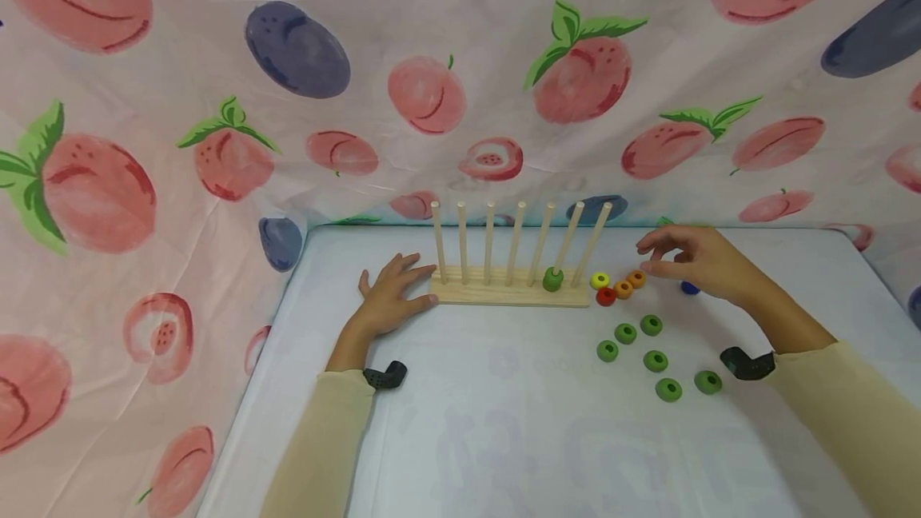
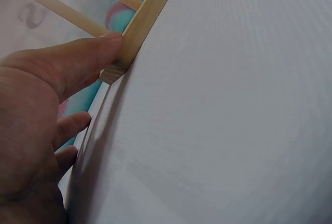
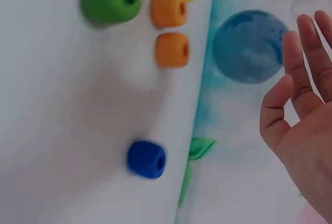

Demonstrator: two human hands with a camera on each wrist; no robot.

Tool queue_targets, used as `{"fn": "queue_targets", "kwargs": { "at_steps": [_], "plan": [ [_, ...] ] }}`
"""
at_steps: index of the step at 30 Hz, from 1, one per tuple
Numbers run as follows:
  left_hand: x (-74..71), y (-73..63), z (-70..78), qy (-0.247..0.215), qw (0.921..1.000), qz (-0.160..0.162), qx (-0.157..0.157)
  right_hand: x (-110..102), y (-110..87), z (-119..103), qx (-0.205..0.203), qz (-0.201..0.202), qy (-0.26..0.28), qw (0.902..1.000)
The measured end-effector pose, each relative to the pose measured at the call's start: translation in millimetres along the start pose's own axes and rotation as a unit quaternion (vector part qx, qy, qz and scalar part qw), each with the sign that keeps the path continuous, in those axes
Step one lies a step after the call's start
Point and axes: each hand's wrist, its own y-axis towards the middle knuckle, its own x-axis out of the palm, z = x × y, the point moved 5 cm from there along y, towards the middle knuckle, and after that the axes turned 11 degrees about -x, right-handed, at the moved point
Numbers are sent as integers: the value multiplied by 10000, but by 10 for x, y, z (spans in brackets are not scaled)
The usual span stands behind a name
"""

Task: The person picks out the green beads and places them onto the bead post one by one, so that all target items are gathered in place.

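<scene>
A wooden rack (image 1: 504,294) with a row of upright pegs stands toward the back of the table. My left hand (image 1: 392,294) holds its left end, the thumb (image 2: 98,53) on the front edge and the forefinger at the rear corner. Green shows low on the second peg from the right, a bead (image 1: 552,280) threaded there. To the right of the rack, my right hand (image 1: 698,262) hovers with loosely bent fingers and nothing between them. Close by its fingertips lie two orange beads (image 3: 172,50), a red bead (image 1: 606,296) and a yellow bead (image 1: 600,280). Below the palm is a blue bead (image 3: 147,159).
Several loose green beads (image 1: 655,360) are scattered on the white table (image 1: 504,422), nearer than the orange ones. A fruit-patterned cloth (image 1: 345,206) hangs behind the table and along its left side. Each wrist carries a small black device (image 1: 388,375).
</scene>
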Motion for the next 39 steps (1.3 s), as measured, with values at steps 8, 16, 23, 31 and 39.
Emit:
{"fn": "queue_targets", "kwargs": {
  "at_steps": [8, 16, 23, 31, 39],
  "plan": [
    [4, 4, -5, 35, 10000, -24, -25, 26, -214, 190, -39, -205, -71, 9998],
    [-10, -10, 22, -14, 10000, -25, -18, 153, -408, 351, 318, -508, 162, 9981],
    [-8, -15, 24, 21, 10000, -28, -35, 286, -497, 454, 72, -648, 280, 9975],
    [-7, -16, 25, -10, 10000, -27, -19, 375, -542, 536, 292, -906, 260, 9951],
    [-8, -12, 13, -38, 10000, -51, -40, 448, -541, 590, 206, -962, 60, 9951]
  ]
}}
